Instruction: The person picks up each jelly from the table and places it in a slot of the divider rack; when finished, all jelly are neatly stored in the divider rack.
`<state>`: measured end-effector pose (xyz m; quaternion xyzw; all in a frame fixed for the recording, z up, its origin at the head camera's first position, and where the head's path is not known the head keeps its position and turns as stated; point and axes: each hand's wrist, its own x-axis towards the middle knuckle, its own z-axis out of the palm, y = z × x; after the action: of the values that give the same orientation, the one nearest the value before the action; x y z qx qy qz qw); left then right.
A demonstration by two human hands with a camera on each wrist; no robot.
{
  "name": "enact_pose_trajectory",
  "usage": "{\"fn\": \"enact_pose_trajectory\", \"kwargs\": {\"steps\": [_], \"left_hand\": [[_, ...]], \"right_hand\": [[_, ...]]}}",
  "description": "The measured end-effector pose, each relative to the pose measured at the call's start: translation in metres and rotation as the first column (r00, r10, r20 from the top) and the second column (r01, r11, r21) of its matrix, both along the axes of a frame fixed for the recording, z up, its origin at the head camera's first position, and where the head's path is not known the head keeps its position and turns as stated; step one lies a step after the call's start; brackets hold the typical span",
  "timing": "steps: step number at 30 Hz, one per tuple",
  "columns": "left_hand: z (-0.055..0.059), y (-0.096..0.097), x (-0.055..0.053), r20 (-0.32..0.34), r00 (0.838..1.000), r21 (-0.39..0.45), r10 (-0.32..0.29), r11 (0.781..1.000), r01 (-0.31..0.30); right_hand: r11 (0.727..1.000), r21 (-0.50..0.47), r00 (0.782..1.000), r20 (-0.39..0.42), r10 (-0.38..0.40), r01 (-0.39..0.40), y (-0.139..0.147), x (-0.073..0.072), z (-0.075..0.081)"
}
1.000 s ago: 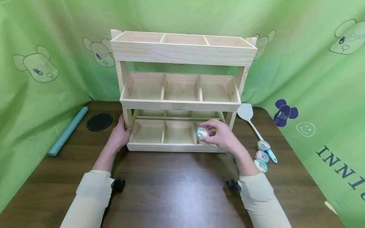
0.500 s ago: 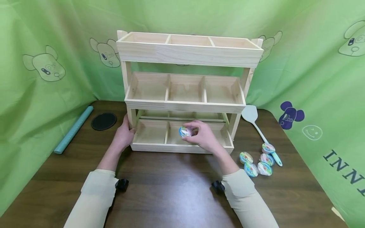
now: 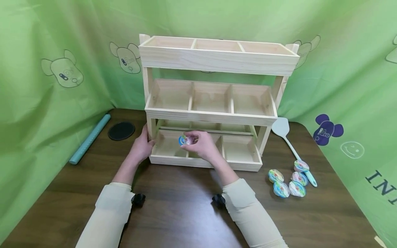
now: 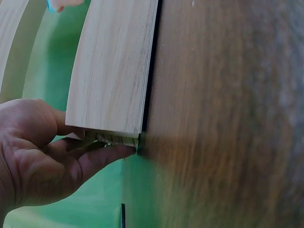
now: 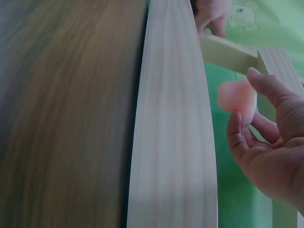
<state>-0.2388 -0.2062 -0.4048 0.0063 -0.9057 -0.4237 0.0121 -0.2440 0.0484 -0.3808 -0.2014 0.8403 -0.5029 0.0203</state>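
Lidded cup point(image 3: 185, 140), small and brightly patterned, hangs above the bottom tray of the wooden rack point(image 3: 211, 117), in line with the divider between left and middle compartments; I cannot tell which side it is over.

From the left, a blue tube point(image 3: 90, 139) slants by the table's point(image 3: 180, 213) left edge, and a black disc point(image 3: 121, 131) lies near the back left corner. The person's left hand point(image 3: 141, 146) grips the rack's left end, fingers and thumb clamped round the wood. The right hand point(image 3: 203, 145) pinches the cup between thumb and fingers. Towards the right edge, a white spatula point(image 3: 293, 146) slants from the back corner, five loose cups point(image 3: 297, 189) by its handle, one lying on it.

A second ago the held cup was at the right compartment; it has crossed leftwards and is not set down. The forearm no longer hides two loose cups.

Lid print is too small to read. On the green cloth point(image 3: 338, 82) at right, a purple figure point(image 3: 325, 131) bears unclear script, beside tall letters, I and N, then cut off.
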Motion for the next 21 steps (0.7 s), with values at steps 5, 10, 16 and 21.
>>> {"fn": "enact_pose_trajectory", "kwargs": {"steps": [5,10,16,21], "left_hand": [[-0.003,-0.005,-0.002,-0.018,0.998,0.042,-0.053,0.998,0.054],[-0.003,-0.007,-0.003,-0.034,0.997,0.105,-0.074,0.991,0.077],[-0.003,-0.008,-0.003,-0.036,0.997,0.103,-0.062,0.992,0.066],[-0.004,-0.010,-0.002,-0.031,0.998,0.096,-0.054,0.994,0.057]], "right_hand": [[1.000,0.010,1.000,-0.002,0.018,-0.018,-0.019,-0.006,-0.003],[1.000,0.009,1.000,0.003,0.020,-0.020,-0.035,-0.013,-0.005],[0.999,0.046,1.000,0.008,0.011,-0.011,-0.050,-0.019,-0.008],[0.995,0.098,1.000,0.010,0.002,-0.003,-0.062,-0.025,-0.012]]}}
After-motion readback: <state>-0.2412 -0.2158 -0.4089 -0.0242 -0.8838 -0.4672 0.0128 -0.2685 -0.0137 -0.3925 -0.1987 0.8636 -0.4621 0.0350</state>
